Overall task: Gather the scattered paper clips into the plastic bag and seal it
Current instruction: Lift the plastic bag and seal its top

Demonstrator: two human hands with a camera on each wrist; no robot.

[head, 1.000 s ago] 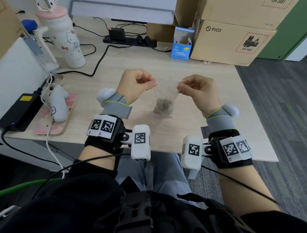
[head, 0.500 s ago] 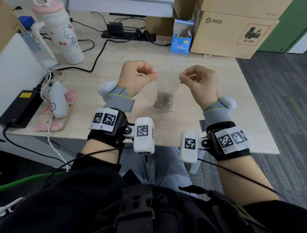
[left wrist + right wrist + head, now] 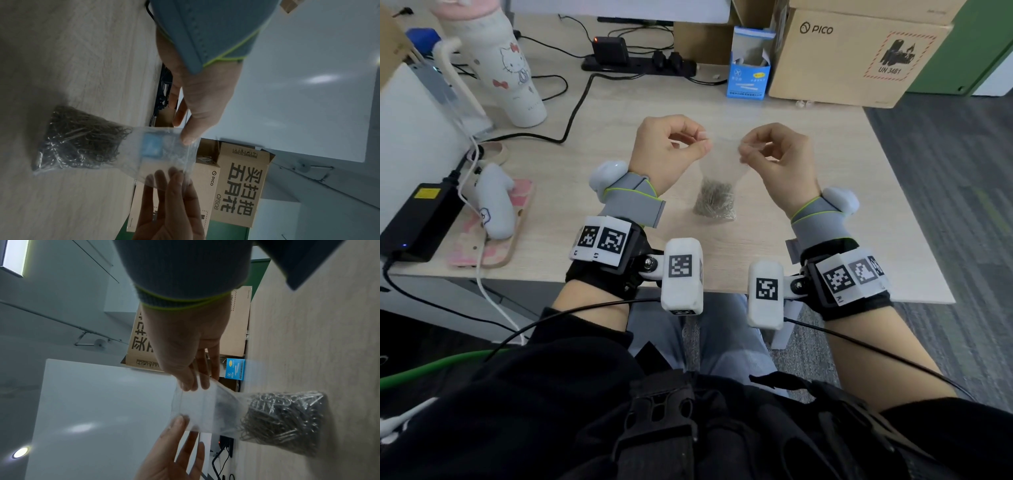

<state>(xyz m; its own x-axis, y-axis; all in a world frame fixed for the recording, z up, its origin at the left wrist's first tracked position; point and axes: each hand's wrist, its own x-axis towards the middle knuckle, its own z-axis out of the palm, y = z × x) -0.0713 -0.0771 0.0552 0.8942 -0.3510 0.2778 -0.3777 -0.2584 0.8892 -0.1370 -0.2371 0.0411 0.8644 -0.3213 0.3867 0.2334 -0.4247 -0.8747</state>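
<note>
A small clear plastic bag (image 3: pixel 722 164) stands on the wooden desk (image 3: pixel 825 205), its bottom filled with a heap of metal paper clips (image 3: pixel 714 202). My left hand (image 3: pixel 700 142) pinches the left end of the bag's top edge, and my right hand (image 3: pixel 744 154) pinches the right end. In the left wrist view the left hand's thumb and fingers (image 3: pixel 187 138) press the bag (image 3: pixel 164 151) above the clips (image 3: pixel 82 139). The right wrist view has the right hand's fingertips (image 3: pixel 191 384) on the bag's rim (image 3: pixel 197 405), with the clips (image 3: pixel 283 418) below.
At the back stand a blue paper clip box (image 3: pixel 748 68), PICO cardboard boxes (image 3: pixel 859 54), a power strip (image 3: pixel 640 63) and a white tumbler (image 3: pixel 506 68). A black adapter (image 3: pixel 417 219), cables and a white controller (image 3: pixel 494 205) lie at the left.
Both hands keep their pinch on the bag's top edge and have drawn a little closer together. The bag still stands on the desk.
</note>
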